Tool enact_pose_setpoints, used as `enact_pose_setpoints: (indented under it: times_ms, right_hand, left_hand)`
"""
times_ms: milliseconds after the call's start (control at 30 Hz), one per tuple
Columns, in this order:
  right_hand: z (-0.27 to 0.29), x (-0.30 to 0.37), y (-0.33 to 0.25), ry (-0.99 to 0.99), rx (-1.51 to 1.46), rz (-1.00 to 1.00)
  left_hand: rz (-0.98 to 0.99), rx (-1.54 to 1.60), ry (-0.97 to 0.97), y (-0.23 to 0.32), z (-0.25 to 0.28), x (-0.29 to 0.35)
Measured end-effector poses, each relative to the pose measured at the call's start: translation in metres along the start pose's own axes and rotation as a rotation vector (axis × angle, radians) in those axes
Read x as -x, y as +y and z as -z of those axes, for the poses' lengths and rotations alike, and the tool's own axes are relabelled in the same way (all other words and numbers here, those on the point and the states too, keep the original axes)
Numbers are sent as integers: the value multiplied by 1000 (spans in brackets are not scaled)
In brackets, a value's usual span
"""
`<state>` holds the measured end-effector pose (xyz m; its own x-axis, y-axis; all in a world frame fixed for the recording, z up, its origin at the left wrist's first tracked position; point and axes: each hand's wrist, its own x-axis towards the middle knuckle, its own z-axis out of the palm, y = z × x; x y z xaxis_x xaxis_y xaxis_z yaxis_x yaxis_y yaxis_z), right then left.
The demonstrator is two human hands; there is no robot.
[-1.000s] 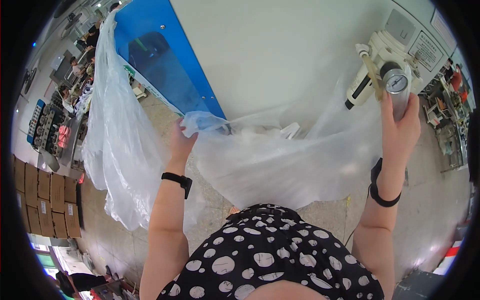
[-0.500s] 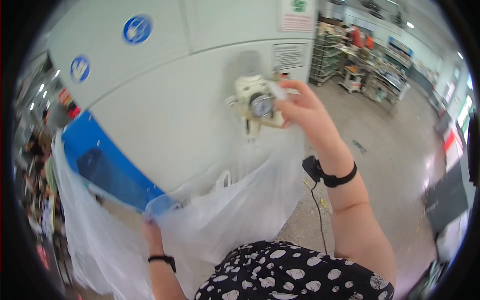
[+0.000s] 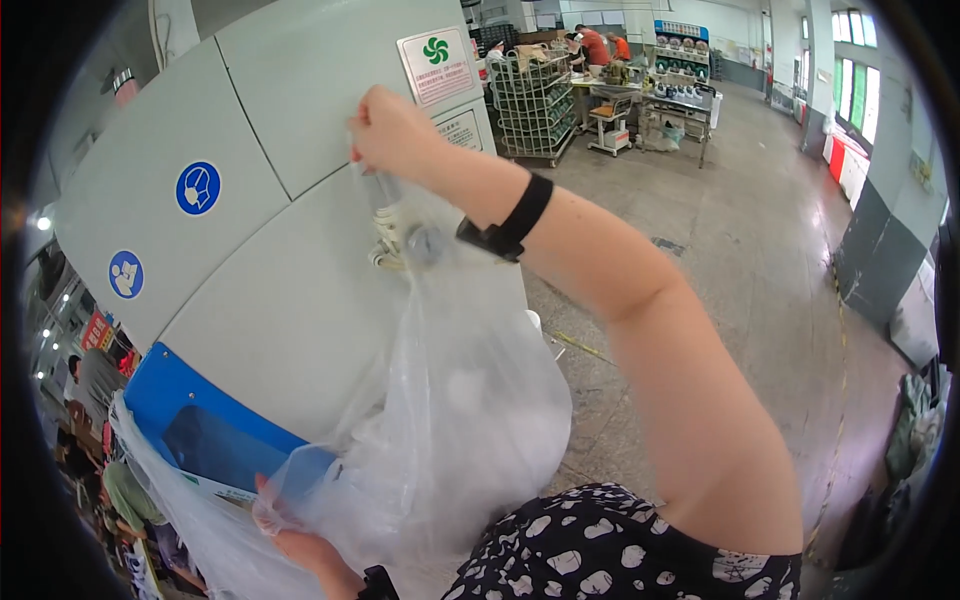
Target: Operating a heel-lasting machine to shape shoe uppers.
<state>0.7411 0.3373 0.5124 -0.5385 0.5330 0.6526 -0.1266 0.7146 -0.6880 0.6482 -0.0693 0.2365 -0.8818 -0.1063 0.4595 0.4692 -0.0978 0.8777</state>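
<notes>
A large see-through plastic bag [image 3: 490, 420] hangs in front of me. My right hand [image 3: 390, 130] is raised against the grey machine panel, its fingers closed on the top of the bag. Just below that hand, a cream-coloured air regulator with a round gauge [image 3: 427, 243] shows through the plastic. Lower down to the left, my left hand [image 3: 285, 525] grips another part of the bag, with film lying over its fingers. Behind that hand sits a blue machine part [image 3: 205, 410] with a dark window.
The grey machine cabinet [image 3: 270, 280] carries round blue signs and a label [image 3: 437, 65]. Beyond it stand a wire rack cart [image 3: 535, 105] and a worktable [image 3: 675, 105], with several people near them. Concrete floor [image 3: 740, 300] stretches to the right. More people are at far left.
My right hand has gone from beside the gauge to above it, lifting the bag up over the regulator. My left hand still holds the bag, and the view has turned rightward.
</notes>
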Motion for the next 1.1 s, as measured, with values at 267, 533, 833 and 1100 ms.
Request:
enact_pose_setpoints:
  times_ms: [267,533,833,1100]
  right_hand:
    - [-25,95,-36,-146,-145,395]
    - [76,120,-50,-256,-476,276]
    - [34,291,-29,-1238,-991,-203]
    - [-7,323,14,-779,-636,125]
  left_hand:
    - [398,491,191,43,-10,25]
    - [378,449,-77,80,-27,34]
    - [454,610,-492,114,-36,100]
    - [637,75,-642,161,-82,177]
